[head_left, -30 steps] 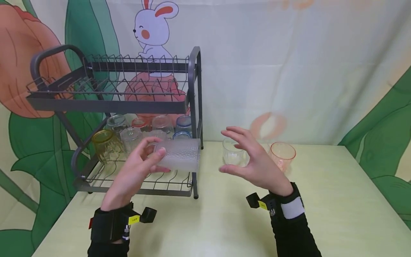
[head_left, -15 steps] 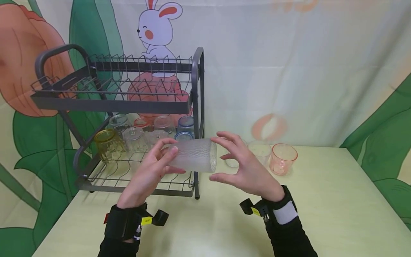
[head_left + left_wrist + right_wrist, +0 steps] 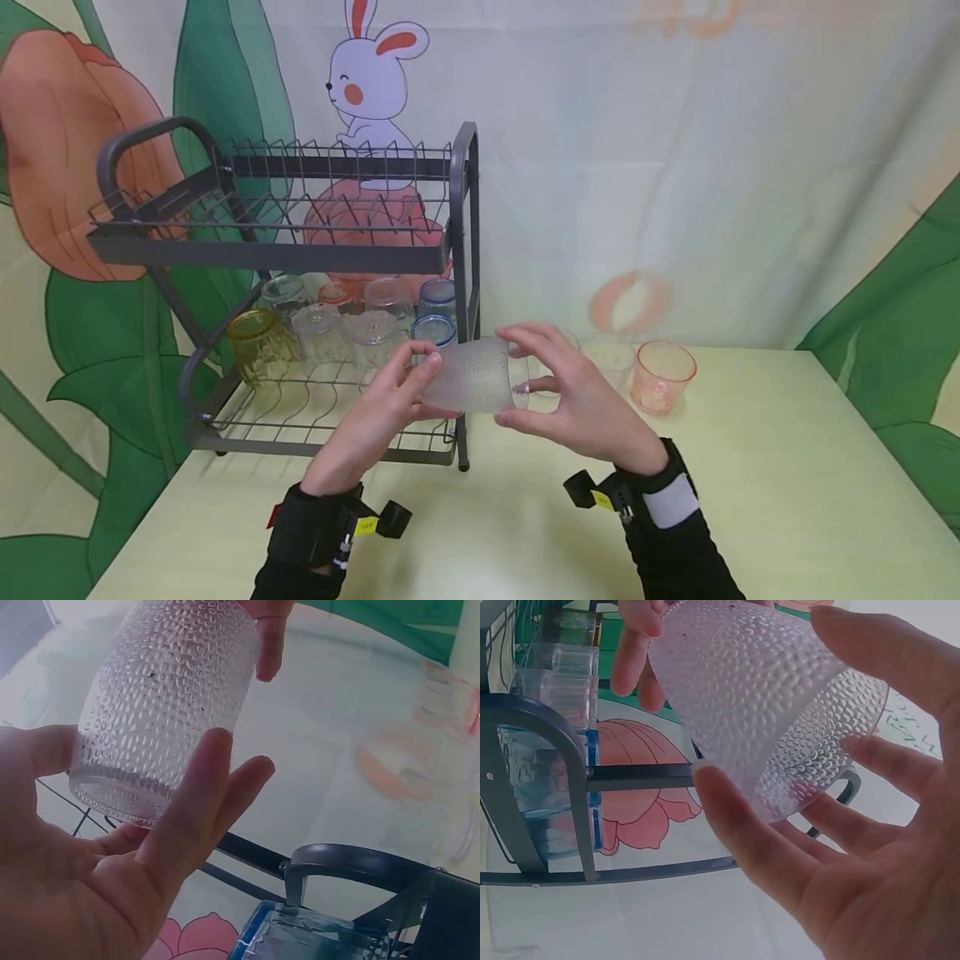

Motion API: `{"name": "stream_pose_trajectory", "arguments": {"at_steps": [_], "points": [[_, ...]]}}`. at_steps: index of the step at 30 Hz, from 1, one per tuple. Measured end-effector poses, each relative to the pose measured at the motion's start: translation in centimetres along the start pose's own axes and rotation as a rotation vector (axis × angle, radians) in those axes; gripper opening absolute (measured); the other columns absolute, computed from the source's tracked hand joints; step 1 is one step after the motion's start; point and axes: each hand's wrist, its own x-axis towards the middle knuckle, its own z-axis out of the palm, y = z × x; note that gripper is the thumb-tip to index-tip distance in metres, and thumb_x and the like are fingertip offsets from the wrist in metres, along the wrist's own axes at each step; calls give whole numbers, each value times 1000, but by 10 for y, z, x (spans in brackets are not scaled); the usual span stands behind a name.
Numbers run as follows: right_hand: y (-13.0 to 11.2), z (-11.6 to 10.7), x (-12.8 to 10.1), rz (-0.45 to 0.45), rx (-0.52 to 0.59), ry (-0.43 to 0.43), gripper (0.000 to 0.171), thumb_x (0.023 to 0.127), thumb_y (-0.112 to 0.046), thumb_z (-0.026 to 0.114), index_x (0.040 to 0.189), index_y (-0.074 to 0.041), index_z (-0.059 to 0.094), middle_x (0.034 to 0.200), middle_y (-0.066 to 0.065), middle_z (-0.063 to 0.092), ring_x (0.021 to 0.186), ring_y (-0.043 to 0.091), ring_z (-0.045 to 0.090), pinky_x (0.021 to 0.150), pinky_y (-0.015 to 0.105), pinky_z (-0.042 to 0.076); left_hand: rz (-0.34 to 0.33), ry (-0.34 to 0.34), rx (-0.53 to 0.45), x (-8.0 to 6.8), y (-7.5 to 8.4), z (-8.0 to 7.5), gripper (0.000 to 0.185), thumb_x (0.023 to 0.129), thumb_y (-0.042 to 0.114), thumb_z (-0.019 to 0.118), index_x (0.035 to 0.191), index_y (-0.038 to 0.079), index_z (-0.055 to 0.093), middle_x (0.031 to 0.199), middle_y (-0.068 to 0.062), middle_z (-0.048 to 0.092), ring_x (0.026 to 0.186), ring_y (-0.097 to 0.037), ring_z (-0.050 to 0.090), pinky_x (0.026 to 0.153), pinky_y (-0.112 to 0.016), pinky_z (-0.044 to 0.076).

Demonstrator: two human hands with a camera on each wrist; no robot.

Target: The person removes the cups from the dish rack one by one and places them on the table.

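Observation:
A clear drinking glass (image 3: 472, 375) with a bumpy, pebbled surface lies sideways in the air between both hands, in front of the rack's right end. At its base end, the left hand (image 3: 378, 417) grips it between thumb and fingers. The right hand (image 3: 577, 400) spans the open mouth, which faces right, thumb and fingers spread round the rim. In the left wrist view the glass's thick base (image 3: 124, 796) sits among the left fingers. From the right wrist, the glass (image 3: 735, 690) shows its hollow inside, with right fingertips at both sides of the rim.
A dark two-tier dish rack (image 3: 277, 250) stands left; its lower tier holds several upturned glasses, including a yellow one (image 3: 258, 350) and a blue one (image 3: 433, 331). Right of it on the table (image 3: 780, 467) are a pink glass (image 3: 663, 379) and clear ones (image 3: 611, 358). A printed curtain hangs behind.
The left hand has carried the glass rightward to the right hand. The right hand, earlier apart from the glass, has moved slightly left and now holds its rim end.

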Motion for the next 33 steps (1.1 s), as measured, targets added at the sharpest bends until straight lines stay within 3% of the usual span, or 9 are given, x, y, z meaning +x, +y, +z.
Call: {"name": "stream_pose_trajectory", "arguments": {"at_steps": [4, 7, 13, 20, 23, 29, 33], "points": [[4, 3, -4, -16, 14, 5, 73, 80, -12, 83, 143, -13, 46, 139, 2, 43, 121, 20, 47, 82, 32, 57, -16, -4, 21, -1, -4, 0, 48, 100, 50, 49, 129, 14, 37, 141, -15, 40, 101, -34, 67, 106, -61, 33], [7, 4, -7, -31, 5, -2, 72, 80, -13, 83, 142, -11, 48, 137, 3, 44, 120, 22, 47, 80, 31, 58, -24, -5, 41, -1, -10, -1, 48, 100, 50, 50, 130, 14, 39, 139, -16, 43, 103, -35, 65, 104, -59, 36], [9, -3, -18, -53, -97, -63, 72, 78, -16, 84, 141, -11, 49, 136, 3, 46, 117, 24, 50, 76, 29, 58, -35, -51, 125, -4, -21, 1, 49, 100, 44, 54, 134, 12, 45, 134, -15, 48, 119, -34, 52, 94, -46, 51], [1, -23, -27, -79, -241, -182, 72, 79, -17, 83, 141, -12, 49, 137, 4, 45, 119, 21, 51, 77, 25, 56, -35, -149, 291, -9, -13, -9, 50, 99, 40, 58, 135, 8, 48, 130, -13, 53, 110, -31, 60, 92, -43, 52], [-1, -36, -34, -64, -380, -219, 73, 78, -22, 84, 142, -13, 49, 136, 4, 46, 111, 18, 56, 76, 24, 56, -4, -116, 399, -10, -9, -16, 41, 100, 35, 58, 131, 8, 53, 126, -10, 57, 109, -27, 60, 91, -42, 51], [-2, -77, -50, -14, -604, -296, 73, 77, -27, 83, 141, -15, 50, 131, 6, 48, 104, 20, 57, 77, 30, 55, 116, 53, 659, -1, -5, -30, 25, 100, 25, 60, 119, 11, 60, 124, -8, 57, 116, -25, 53, 91, -46, 48], [0, -105, -57, 55, -684, -350, 72, 79, -29, 82, 141, -14, 50, 131, 7, 48, 107, 21, 56, 80, 34, 54, 160, 88, 789, 6, -5, -42, 21, 99, 19, 60, 117, 7, 61, 125, -14, 53, 100, -28, 55, 81, -44, 50]]}}
